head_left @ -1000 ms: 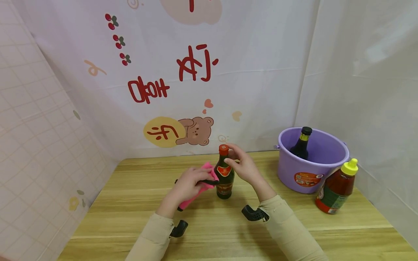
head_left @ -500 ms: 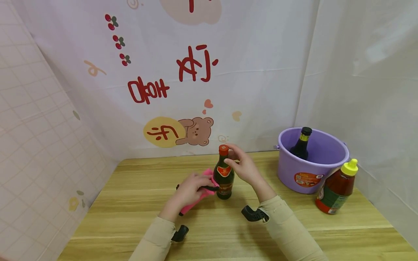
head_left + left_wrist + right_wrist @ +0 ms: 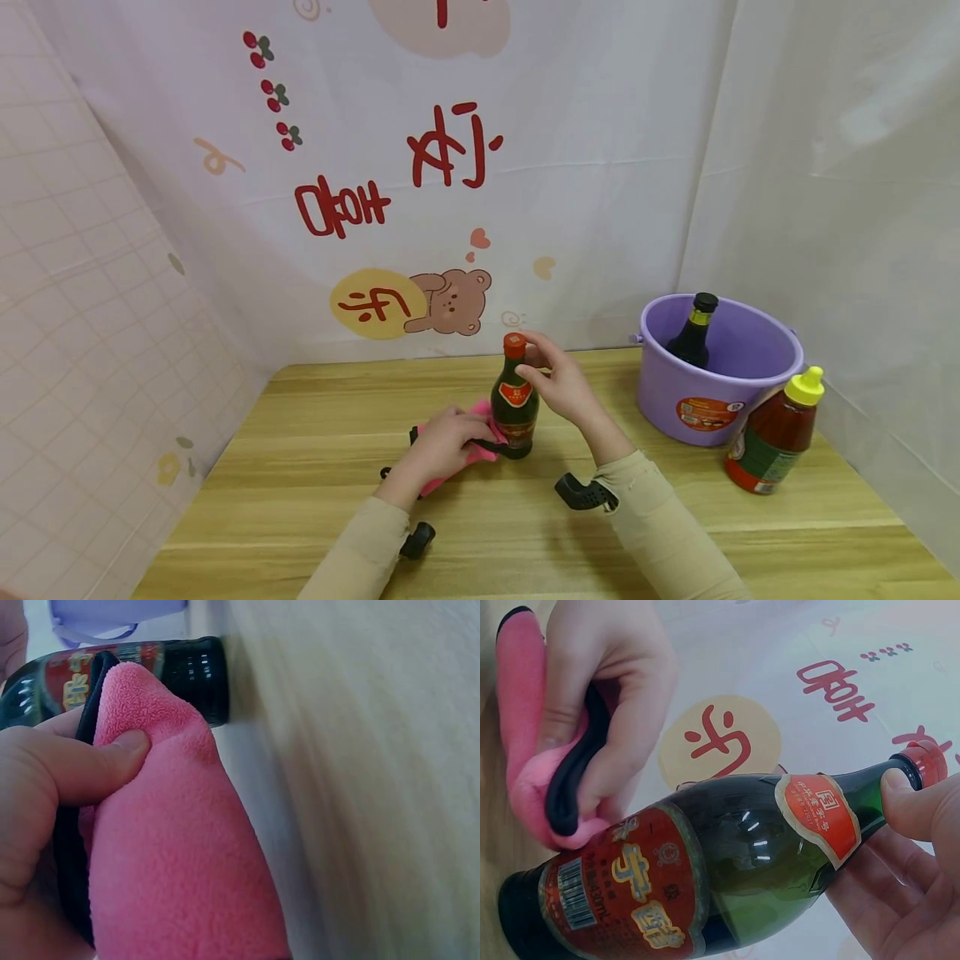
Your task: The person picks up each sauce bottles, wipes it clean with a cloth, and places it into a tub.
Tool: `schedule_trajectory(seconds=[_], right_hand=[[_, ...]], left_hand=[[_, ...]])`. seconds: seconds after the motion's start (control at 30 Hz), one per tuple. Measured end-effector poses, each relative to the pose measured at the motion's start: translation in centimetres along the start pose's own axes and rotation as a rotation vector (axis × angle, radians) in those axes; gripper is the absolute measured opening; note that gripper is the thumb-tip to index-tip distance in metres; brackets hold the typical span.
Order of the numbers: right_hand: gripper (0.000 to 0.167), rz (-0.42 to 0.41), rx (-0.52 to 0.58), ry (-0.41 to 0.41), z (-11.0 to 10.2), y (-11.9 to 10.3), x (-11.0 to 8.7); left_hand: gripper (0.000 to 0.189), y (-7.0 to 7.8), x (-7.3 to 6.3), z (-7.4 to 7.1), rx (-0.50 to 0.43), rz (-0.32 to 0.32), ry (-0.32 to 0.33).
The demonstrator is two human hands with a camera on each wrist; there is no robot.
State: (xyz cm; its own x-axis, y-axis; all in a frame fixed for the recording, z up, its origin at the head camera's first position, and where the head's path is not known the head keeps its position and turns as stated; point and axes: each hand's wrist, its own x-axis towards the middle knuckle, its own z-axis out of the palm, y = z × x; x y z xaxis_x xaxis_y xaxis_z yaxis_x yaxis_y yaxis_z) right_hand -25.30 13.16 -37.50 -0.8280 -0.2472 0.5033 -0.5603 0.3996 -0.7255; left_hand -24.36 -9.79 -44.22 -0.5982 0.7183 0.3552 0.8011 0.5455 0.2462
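A dark green vinegar bottle (image 3: 514,398) with a red cap and red labels stands upright on the wooden table. My right hand (image 3: 557,379) grips its neck just below the cap, thumb on the near side in the right wrist view. In my left hand (image 3: 441,443) is a pink cloth (image 3: 180,847) with black edging, pinched between thumb and fingers. That cloth lies against the lower part of the bottle, by the main label (image 3: 622,892). Part of the cloth is hidden under the left hand in the head view.
To the right stands a purple bucket (image 3: 652,392) with a dark, black-capped bottle (image 3: 690,340) inside. Beside it is a red sauce bottle (image 3: 772,433) with a yellow cap. A white printed sheet (image 3: 585,167) hangs behind the table (image 3: 315,433).
My left hand has moved down along the bottle with the pink cloth, from around its middle to near the base. The right hand has kept its grip on the neck.
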Motion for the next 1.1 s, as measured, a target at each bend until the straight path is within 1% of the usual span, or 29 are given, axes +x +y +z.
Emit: schedule_trajectory(seconds=[0.13,0.27,0.4,0.6,0.7,0.8,0.9,1.0,1.03,1.1], right_hand=[[0.050,0.005,0.000,-0.003,-0.1,0.1,0.0],[0.049,0.002,-0.003,-0.002,-0.1,0.2,0.0],[0.049,-0.009,-0.006,0.001,-0.1,0.2,0.0],[0.049,-0.007,-0.004,0.005,0.0,0.1,0.0],[0.049,0.002,-0.003,0.001,0.0,0.1,0.0],[0.049,0.017,0.012,-0.005,-0.1,0.1,-0.1],[0.051,0.024,0.051,-0.012,0.0,0.3,-0.1],[0.054,0.013,0.098,-0.008,0.1,0.5,-0.2],[0.055,0.011,0.114,-0.003,0.2,0.5,-0.2],[0.058,0.004,0.112,0.020,0.4,0.5,-0.3]], left_hand=[[0.013,-0.2,0.2,0.5,0.028,-0.013,-0.032],[0.011,-0.2,0.3,0.9,0.045,-0.010,-0.056],[0.008,-0.1,0.6,1.0,0.053,-0.046,-0.100],[0.017,0.1,1.0,0.7,0.054,-0.124,-0.169],[0.017,0.1,1.1,0.6,0.052,-0.136,-0.185],[0.015,0.0,1.0,0.6,0.053,-0.128,-0.193],[0.018,-0.2,0.7,0.4,0.046,-0.122,-0.193],[0.023,-0.5,0.2,0.1,0.026,-0.116,-0.166],[0.023,-0.6,0.0,-0.1,0.017,-0.114,-0.151],[0.024,-0.8,-0.4,-0.4,0.004,-0.107,-0.109]])
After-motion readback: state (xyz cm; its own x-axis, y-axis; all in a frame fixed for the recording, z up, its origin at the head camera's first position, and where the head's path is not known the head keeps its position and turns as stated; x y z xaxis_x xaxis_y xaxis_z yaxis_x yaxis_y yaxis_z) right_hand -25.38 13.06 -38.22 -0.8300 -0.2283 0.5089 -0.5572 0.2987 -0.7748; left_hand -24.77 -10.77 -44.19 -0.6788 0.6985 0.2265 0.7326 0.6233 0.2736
